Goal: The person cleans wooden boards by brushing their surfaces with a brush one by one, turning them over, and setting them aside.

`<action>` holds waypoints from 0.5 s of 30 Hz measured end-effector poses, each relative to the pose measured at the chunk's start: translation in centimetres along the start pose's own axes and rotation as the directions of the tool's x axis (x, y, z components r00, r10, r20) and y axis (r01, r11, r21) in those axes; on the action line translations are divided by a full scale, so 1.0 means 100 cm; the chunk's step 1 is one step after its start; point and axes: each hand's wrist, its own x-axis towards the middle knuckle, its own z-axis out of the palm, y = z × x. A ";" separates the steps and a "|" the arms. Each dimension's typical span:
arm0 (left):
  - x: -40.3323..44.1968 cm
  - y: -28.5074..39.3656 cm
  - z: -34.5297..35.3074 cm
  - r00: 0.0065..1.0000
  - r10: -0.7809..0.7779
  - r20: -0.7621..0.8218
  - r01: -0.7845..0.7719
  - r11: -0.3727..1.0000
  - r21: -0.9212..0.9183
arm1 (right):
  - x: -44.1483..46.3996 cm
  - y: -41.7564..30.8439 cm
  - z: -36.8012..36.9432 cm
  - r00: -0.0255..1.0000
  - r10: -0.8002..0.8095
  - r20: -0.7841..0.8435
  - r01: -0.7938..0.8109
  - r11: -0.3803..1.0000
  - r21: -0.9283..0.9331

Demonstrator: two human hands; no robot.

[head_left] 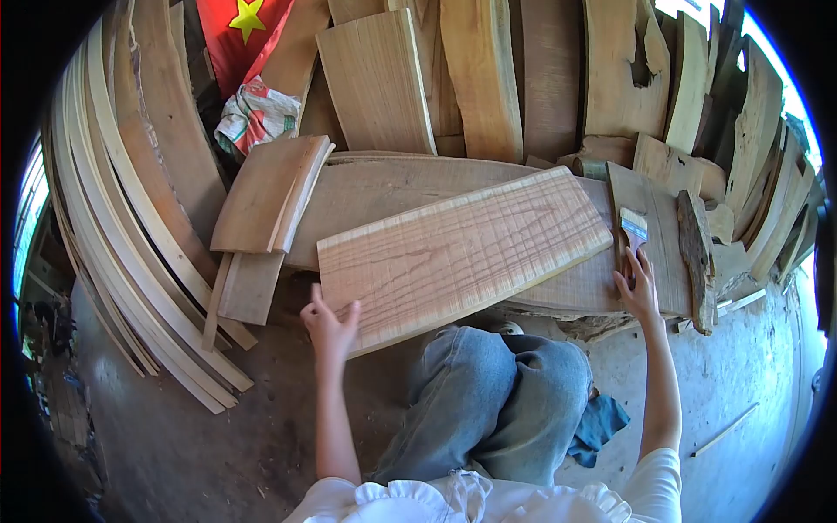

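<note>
A wide wooden plank (462, 253) with dark crossing marks on its face lies tilted across a larger slab (392, 181) in front of me. My left hand (331, 329) is at the plank's lower left end, thumb and forefinger spread apart; whether it touches the edge, I cannot tell. On the right, my right hand (641, 286) has its fingers around the handle of a flat paintbrush (634, 228). The brush's pale bristles point away from me, over a board (667, 240) at the slab's right end.
Short boards (266, 196) are stacked left of the plank. Long thin strips (131, 235) lean further left, and tall planks (479, 78) stand along the back. A red cloth with a yellow star (247, 19) hangs behind. A dark cloth (598, 429) and a thin stick (725, 430) lie on the floor.
</note>
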 end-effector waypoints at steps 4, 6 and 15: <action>0.024 -0.030 -0.017 0.776 -0.216 0.592 0.602 0.532 -0.595 | -0.002 -0.008 -0.002 0.999 -0.003 -0.040 0.001 0.999 -0.041; 0.017 -0.038 -0.004 0.641 -0.109 0.760 0.761 0.224 -0.609 | -0.003 -0.008 0.001 0.998 0.009 -0.055 -0.011 0.999 -0.035; -0.001 -0.029 0.002 0.717 0.206 0.665 0.696 -0.182 -0.694 | -0.004 -0.013 0.001 0.993 0.043 -0.113 -0.046 0.999 -0.026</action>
